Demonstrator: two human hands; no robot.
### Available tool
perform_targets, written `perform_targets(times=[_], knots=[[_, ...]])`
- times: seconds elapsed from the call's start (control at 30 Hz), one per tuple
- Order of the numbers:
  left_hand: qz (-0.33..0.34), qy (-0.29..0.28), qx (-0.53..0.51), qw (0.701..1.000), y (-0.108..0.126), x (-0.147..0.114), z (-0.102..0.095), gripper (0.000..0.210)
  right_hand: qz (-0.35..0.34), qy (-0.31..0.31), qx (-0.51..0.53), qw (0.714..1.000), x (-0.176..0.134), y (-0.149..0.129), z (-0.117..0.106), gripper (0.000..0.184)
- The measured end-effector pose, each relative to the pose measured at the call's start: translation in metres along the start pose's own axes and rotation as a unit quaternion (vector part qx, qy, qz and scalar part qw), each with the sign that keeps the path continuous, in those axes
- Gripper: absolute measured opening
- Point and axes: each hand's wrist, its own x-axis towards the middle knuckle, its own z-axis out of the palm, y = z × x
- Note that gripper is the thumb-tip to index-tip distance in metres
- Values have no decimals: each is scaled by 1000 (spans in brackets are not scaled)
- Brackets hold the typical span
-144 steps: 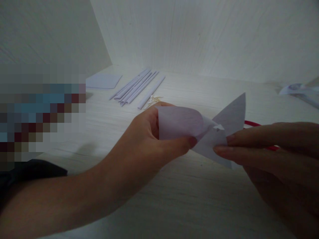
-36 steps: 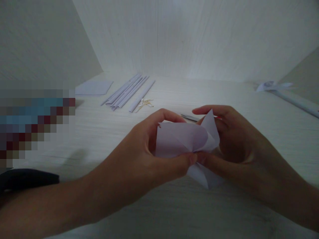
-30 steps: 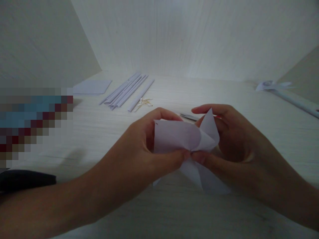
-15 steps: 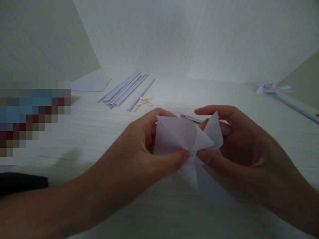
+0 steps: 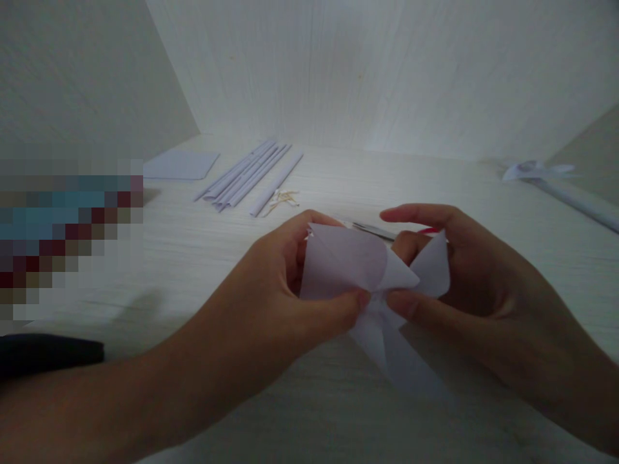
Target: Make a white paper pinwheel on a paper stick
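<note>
Between my two hands is a white paper pinwheel [image 5: 345, 258], its folded blades meeting at a centre near both thumb tips. My left hand [image 5: 290, 283] grips it from the left, with the thumb pressed close to the centre and the fingers behind the paper. On the other side, my right hand [image 5: 464, 277] pinches it with the thumb just right of the centre, while its index finger sticks out free above the blades. Part of a red thing shows by the right fingers. Behind the pinwheel, scissors [image 5: 372, 231] lie on the table, partly hidden by my hands.
Several rolled paper tubes [image 5: 251, 171] lie at the back, next to small cotton-tipped sticks [image 5: 283, 200]. Flat white paper [image 5: 184, 165] is at the back left. A finished-looking pinwheel on a stick [image 5: 532, 173] lies at the far right. A black object [image 5: 53, 349] is at the left edge.
The right-hand blade of the pinwheel has shifted rightward and spread from the centre. My right thumb has moved slightly right, and the left hand keeps its hold.
</note>
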Motion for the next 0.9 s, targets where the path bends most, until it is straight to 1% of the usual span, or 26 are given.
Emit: perform_targets(times=[0.13,0.33,0.53,0.67,0.9], knots=[[-3,2,8,1000,0,0,0,20,2,-7,-10,1000,0,-2,-1,42],[0,-2,-9,1000,3,-1,1,26,2,2,-28,1000,0,1,-2,46],[-7,5,-6,1000,3,-1,1,21,4,8,-22,1000,1,-1,-1,43],[-5,-3,6,1000,2,-1,0,20,2,17,-33,999,3,0,-1,43],[-3,-3,15,1000,1,-2,-1,20,7,17,-19,1000,2,1,-2,43]])
